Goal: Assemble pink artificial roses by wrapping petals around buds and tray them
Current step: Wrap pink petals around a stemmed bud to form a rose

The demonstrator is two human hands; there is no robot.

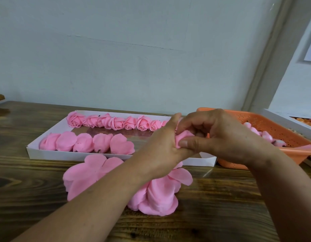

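No writing, label, brand, number or sign can be read anywhere in this view.

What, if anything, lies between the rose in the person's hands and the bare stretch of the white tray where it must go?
Nothing visible does. Both hands hold the half-wrapped rose right above the white tray, whose bare floor lies just left of the hands, beyond the near row of roses.
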